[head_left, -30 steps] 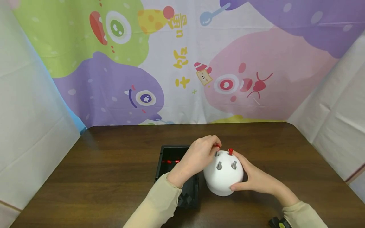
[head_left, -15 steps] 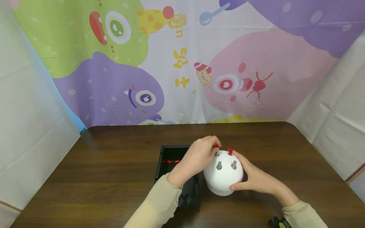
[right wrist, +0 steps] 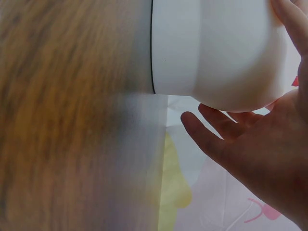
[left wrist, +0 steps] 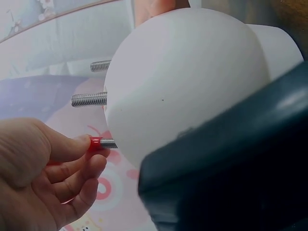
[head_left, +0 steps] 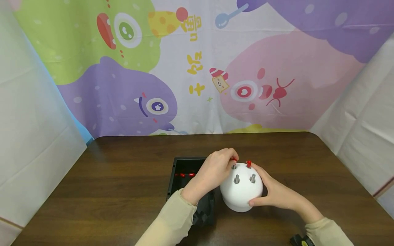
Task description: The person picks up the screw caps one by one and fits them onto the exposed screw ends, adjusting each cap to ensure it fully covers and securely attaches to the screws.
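A white dome-shaped body [head_left: 241, 196] on a short round base stands on the table, several threaded metal studs [head_left: 236, 179] sticking out of its top. At the far left stud, my left hand [head_left: 213, 171] pinches a small red cap [left wrist: 95, 143] between thumb and fingertips. The left wrist view shows that cap over the stud's end, with bare thread [left wrist: 110, 143] between it and the dome. Another red cap [head_left: 249, 163] sits on the far right stud; the two nearer studs are bare. My right hand [head_left: 274, 193] grips the dome's right side, thumb in front and fingers behind.
Left of the dome lies a black tray [head_left: 173, 177], partly hidden under my left forearm, with several red caps [head_left: 192, 175] inside. A dark object with a yellow-green mark [head_left: 297, 240] is by the right sleeve. Behind the table [head_left: 123, 191] hangs a printed cloth [head_left: 197, 112].
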Demonstrator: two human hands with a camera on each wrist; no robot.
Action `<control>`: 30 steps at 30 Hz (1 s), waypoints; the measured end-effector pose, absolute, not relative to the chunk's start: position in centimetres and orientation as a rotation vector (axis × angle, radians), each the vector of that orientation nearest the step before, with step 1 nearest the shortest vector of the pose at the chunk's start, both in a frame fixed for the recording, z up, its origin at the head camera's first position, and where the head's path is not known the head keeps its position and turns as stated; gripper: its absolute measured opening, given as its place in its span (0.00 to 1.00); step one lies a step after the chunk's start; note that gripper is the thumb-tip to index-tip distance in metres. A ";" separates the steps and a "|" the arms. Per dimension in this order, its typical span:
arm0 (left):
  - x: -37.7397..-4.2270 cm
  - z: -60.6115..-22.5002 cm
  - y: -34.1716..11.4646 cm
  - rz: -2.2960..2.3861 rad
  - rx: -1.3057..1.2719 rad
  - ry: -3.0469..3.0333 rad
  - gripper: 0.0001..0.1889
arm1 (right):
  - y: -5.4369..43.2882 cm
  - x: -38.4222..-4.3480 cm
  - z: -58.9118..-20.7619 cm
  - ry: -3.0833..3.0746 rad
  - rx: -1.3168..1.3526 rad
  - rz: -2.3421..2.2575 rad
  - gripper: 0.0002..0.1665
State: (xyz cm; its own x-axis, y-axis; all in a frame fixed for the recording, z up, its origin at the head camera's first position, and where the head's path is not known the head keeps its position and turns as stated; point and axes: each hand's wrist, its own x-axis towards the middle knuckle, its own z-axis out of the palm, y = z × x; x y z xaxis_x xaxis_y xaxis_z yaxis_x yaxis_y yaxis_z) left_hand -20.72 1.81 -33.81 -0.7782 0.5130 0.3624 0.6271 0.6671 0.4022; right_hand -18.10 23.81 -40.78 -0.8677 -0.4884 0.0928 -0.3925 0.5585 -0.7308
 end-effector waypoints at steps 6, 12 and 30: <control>-20.6 -33.9 1.8 -0.763 -0.925 -2.666 0.04 | 23.9 -18.1 -40.9 2.661 -0.759 -1.209 0.62; -20.6 -34.1 1.8 -0.765 -0.939 -2.645 0.04 | 23.8 -18.1 -40.9 2.656 -0.756 -1.206 0.62; -20.7 -34.9 1.8 -0.794 -0.945 -2.636 0.04 | 23.8 -18.1 -40.8 2.635 -0.739 -1.231 0.62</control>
